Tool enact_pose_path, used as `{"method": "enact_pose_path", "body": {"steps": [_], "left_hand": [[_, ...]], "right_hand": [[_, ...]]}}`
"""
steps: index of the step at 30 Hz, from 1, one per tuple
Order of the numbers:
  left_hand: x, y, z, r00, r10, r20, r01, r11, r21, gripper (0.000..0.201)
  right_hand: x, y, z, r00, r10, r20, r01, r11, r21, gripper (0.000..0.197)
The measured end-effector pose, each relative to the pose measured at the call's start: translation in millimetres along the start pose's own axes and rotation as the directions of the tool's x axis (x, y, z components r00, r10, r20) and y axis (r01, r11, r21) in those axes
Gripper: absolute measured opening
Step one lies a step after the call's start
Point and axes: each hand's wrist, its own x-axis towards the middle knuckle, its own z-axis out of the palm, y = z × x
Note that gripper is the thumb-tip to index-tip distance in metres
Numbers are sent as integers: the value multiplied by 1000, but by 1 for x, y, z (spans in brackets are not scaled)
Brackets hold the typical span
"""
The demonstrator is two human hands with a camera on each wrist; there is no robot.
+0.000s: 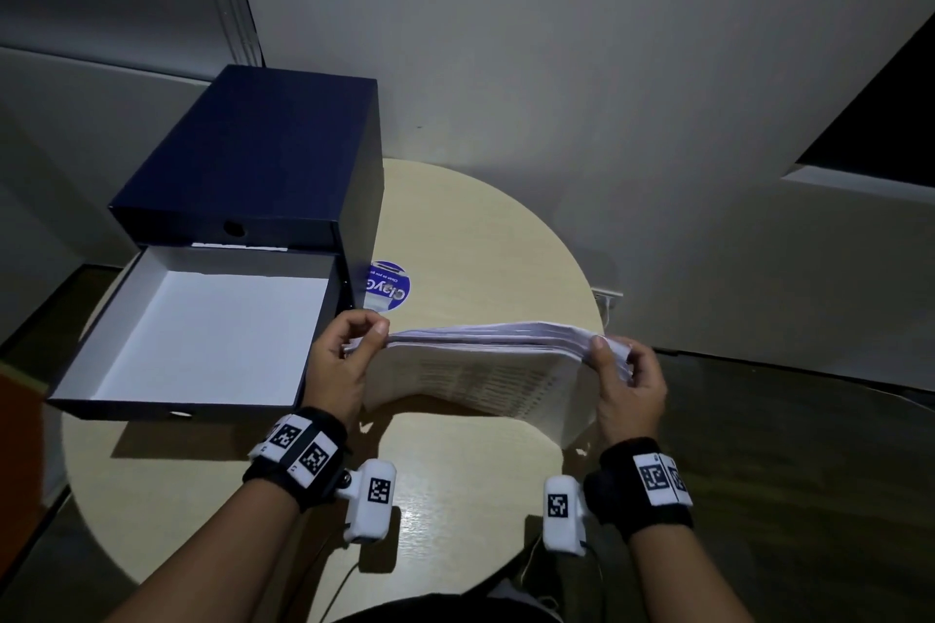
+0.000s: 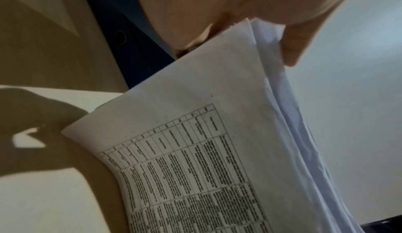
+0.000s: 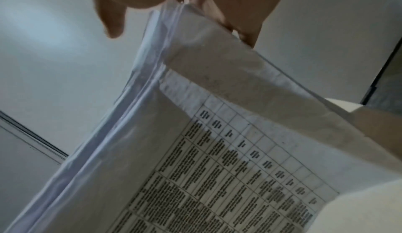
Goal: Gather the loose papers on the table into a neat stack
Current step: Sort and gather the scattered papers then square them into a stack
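Papers (image 1: 485, 364) gathered in one bundle, held on edge between both hands above counter (image 1: 470, 486). Left hand (image 1: 344, 359) fingers, right hand (image 1: 627, 382) fingers clamped on opposite ends. Top edges uneven; squaring, laying flat remain.

Room: dim, walls grey and dark toward the corners.
Light: falls from above onto the round table (image 1: 485, 228), brightest just beyond the fingers.
Shadows: hard-edged, cast toward the wrists under the papers (image 1: 480, 369) and beside the box (image 1: 253, 157).
Glare: small sheen on the tabletop between the wrists.
Wrist views: soft, noisy; printed text smeared, fingers (image 2: 291, 47) blurred.
Edges: head view bends straight lines.
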Motion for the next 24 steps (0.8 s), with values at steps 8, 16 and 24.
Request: {"method": "enact_pose_path", "body": {"steps": [8, 16, 24], "left_hand": [[2, -4, 0, 1000, 19, -14, -18, 995, 95, 8], [4, -1, 0, 1000, 11, -7, -10, 993, 114, 5], [3, 3, 2, 999, -20, -49, 27, 991, 134, 8]], "right_hand": [[8, -7, 11, 998, -8, -70, 9, 1000, 19, 15], [17, -1, 9, 995, 16, -98, -20, 999, -39, 17], [17, 11, 6, 999, 5, -32, -10, 988, -157, 14]]}}
